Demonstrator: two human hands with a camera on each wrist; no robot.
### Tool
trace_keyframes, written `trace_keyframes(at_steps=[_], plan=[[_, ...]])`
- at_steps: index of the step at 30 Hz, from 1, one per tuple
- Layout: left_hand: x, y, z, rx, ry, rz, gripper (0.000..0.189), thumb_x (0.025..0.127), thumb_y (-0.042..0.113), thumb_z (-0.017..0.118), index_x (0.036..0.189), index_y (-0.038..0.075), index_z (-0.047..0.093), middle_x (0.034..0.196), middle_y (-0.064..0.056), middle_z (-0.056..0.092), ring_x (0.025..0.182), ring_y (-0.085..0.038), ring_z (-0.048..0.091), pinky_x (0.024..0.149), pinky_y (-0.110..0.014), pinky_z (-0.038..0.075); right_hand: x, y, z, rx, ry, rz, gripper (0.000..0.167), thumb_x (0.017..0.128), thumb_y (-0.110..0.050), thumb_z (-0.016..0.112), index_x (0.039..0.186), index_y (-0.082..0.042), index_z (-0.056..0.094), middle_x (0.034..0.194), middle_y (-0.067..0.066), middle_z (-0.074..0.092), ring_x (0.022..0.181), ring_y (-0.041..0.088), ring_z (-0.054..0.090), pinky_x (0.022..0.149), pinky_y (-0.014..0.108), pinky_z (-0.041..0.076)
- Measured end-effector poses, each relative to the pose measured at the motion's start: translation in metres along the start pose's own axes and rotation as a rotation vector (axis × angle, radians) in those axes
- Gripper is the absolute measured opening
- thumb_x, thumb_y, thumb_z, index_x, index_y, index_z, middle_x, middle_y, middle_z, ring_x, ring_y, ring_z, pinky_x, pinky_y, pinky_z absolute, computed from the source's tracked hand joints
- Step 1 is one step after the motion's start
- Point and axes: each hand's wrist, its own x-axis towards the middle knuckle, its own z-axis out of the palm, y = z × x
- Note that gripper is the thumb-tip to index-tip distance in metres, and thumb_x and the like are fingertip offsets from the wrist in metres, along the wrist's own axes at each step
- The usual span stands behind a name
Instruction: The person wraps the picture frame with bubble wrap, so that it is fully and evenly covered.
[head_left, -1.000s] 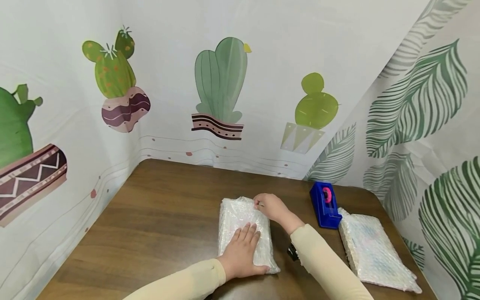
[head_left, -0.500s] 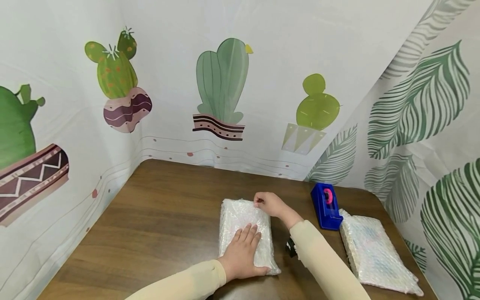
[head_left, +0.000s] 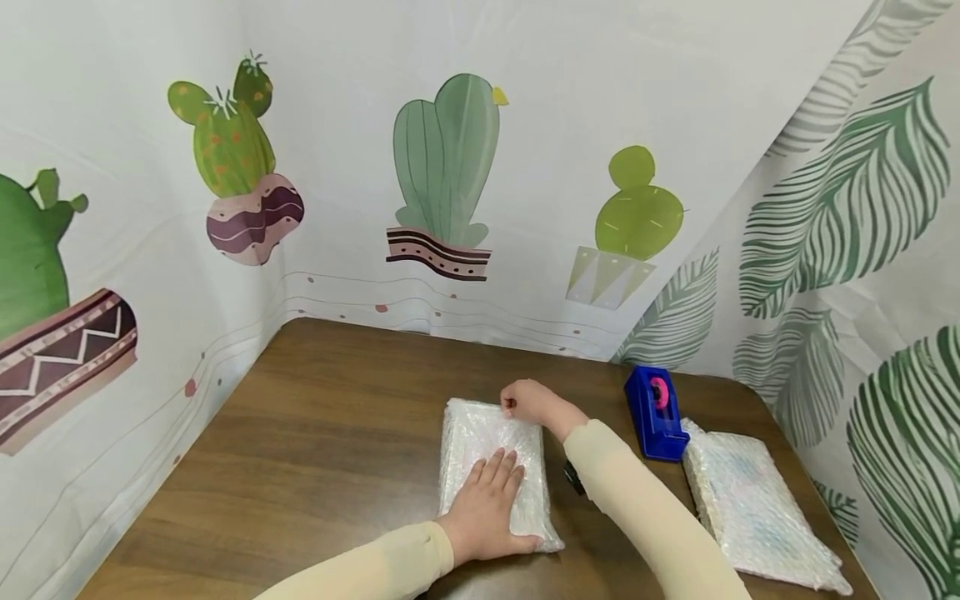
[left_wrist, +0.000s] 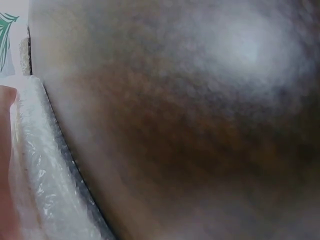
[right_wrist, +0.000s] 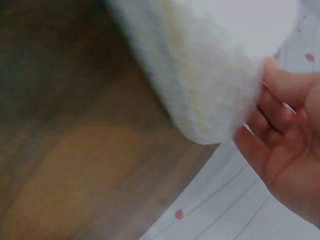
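Note:
A flat package in clear bubble wrap point(head_left: 491, 429) lies on the brown wooden table. In the head view, my left hand point(head_left: 483, 512) rests on its near half, fingers spread and palm down. My right hand point(head_left: 531, 402) is at the far right corner, thumb and fingers curled in a pinch at the wrap's edge. The right wrist view shows the thumb and fingers point(right_wrist: 285, 110) at the rim of the bubble-wrapped package point(right_wrist: 220, 85); I cannot tell whether a bit of tape is also between them. In the left wrist view, the package's side point(left_wrist: 55, 170) runs along the left.
To the right stands a blue tape dispenser point(head_left: 652, 421) with a pink-cored roll. Beside it lies a second bubble-wrapped package point(head_left: 757, 508). The wooden table point(head_left: 322, 433) ends at a cloth backdrop point(head_left: 540, 167) printed with cacti and leaves.
My right hand has shifted slightly left along the package's far edge. A raised bit of wrap there now lies flatter. The left hand stays in place.

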Motion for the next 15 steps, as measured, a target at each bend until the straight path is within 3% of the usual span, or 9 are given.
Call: trace_keyframes(at_steps=[3, 6, 10, 13, 15], plan=[[0.000, 0.001, -0.001, 0.004, 0.000, -0.003, 0.098, 0.085, 0.082, 0.052, 0.152, 0.011, 0.047, 0.164, -0.009, 0.042, 0.154, -0.026, 0.038, 0.122, -0.043, 0.039, -0.005, -0.006, 0.006, -0.054, 0.108, 0.020, 0.026, 0.091, 0.002, 0.070, 0.069, -0.008, 0.061, 0.072, 0.001, 0.049, 0.078, 0.018, 0.052, 0.072, 0.032, 0.048], [0.001, 0.002, -0.001, 0.000, 0.000, 0.000, 0.099, 0.085, 0.082, 0.052, 0.153, 0.011, 0.046, 0.164, -0.009, 0.041, 0.154, -0.027, 0.037, 0.123, -0.043, 0.039, -0.008, -0.009, 0.007, -0.038, 0.133, 0.047, 0.029, 0.092, 0.004, 0.062, 0.067, -0.009, 0.055, 0.068, 0.000, 0.046, 0.068, 0.015, 0.043, 0.064, 0.028, 0.038], [0.001, 0.002, 0.000, 0.009, 0.018, 0.004, 0.099, 0.085, 0.083, 0.052, 0.152, 0.010, 0.047, 0.163, -0.010, 0.043, 0.153, -0.027, 0.039, 0.121, -0.044, 0.040, -0.009, -0.004, -0.007, 0.138, 0.006, 0.087, 0.024, 0.092, 0.000, 0.057, 0.070, -0.011, 0.054, 0.067, 0.000, 0.052, 0.064, 0.011, 0.046, 0.062, 0.023, 0.039], [0.000, 0.001, -0.001, 0.005, 0.014, -0.005, 0.099, 0.084, 0.083, 0.052, 0.152, 0.011, 0.047, 0.163, -0.009, 0.043, 0.153, -0.027, 0.039, 0.121, -0.044, 0.040, -0.011, 0.006, -0.018, 0.293, -0.105, 0.103, 0.018, 0.092, -0.004, 0.057, 0.074, -0.007, 0.059, 0.087, 0.008, 0.072, 0.078, 0.014, 0.063, 0.072, 0.025, 0.053], [-0.001, 0.001, -0.002, -0.003, -0.007, -0.013, 0.099, 0.085, 0.083, 0.052, 0.153, 0.011, 0.046, 0.164, -0.009, 0.042, 0.154, -0.027, 0.037, 0.122, -0.043, 0.038, -0.013, 0.012, -0.018, 0.315, -0.125, 0.057, 0.016, 0.091, -0.005, 0.059, 0.075, -0.005, 0.061, 0.099, 0.014, 0.076, 0.087, 0.016, 0.067, 0.077, 0.025, 0.055]])
